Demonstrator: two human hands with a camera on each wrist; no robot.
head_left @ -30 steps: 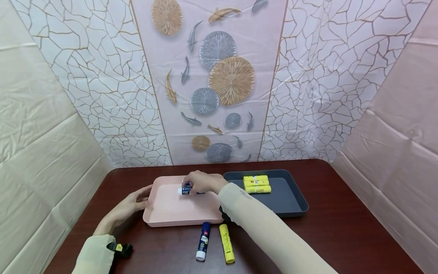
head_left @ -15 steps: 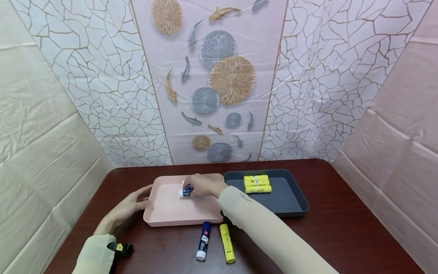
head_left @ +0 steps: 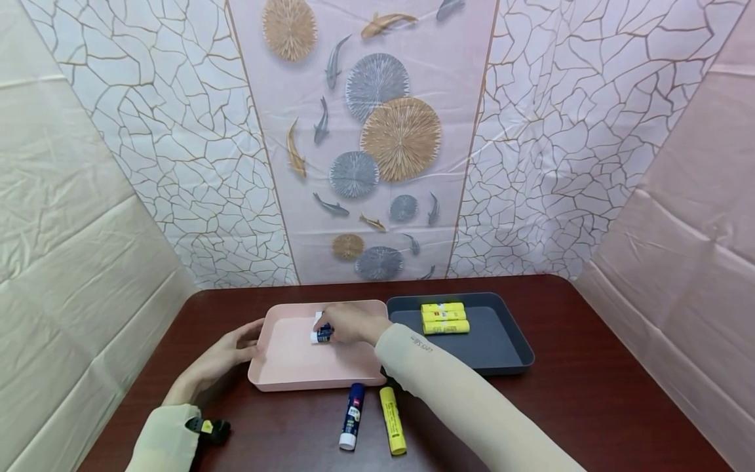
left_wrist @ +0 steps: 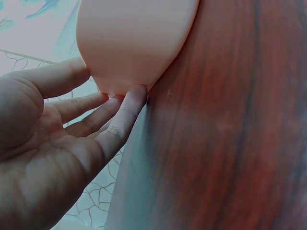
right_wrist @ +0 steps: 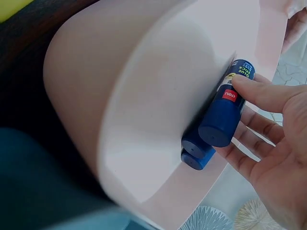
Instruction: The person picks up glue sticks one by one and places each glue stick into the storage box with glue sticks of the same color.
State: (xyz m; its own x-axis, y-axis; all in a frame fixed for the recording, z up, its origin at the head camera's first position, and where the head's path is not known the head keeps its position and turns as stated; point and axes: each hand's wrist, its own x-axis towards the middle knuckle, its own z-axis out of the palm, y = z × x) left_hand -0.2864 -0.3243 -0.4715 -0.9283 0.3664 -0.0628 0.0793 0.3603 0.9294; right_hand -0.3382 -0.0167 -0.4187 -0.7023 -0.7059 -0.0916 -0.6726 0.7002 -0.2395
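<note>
In the head view, my right hand reaches into the pink tray and pinches a dark blue glue stick with a white end. The right wrist view shows thumb and fingers on either side of this glue stick, which lies beside and partly over two more blue glue sticks in the tray; whether it touches the tray floor is hidden. At the tray's left side, my left hand touches the outer wall with spread, fairly straight fingers. The left wrist view has these fingertips against the tray's end.
A dark grey tray stands right beside the pink one, with three yellow glue sticks in it. In front of the trays, a blue glue stick and a yellow glue stick lie on the dark red table.
My right hand has shifted slightly toward the near side with the blue glue stick. White ends of another glue stick now show behind it. The left hand has stayed in place.
</note>
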